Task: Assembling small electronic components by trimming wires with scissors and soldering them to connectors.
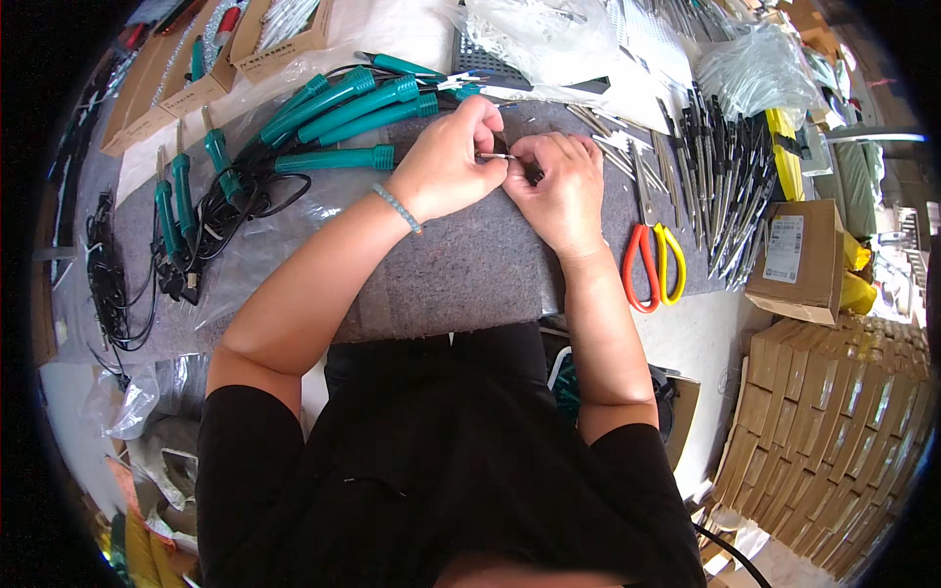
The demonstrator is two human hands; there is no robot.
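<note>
At the upper centre of the frame, the left hand [446, 165] and right hand [561, 186] meet, fingertips of each pinched around a thin, pale-and-dark, wire-like piece [496, 156], mostly hidden. Teal plastic tubular handles [358, 113] lie upper left; red-and-yellow-handled metal scissors [646, 216], right of centre.

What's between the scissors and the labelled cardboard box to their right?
A pile of thin black-and-silver rods lies between the scissors and the labelled cardboard box, in the head view.
</note>
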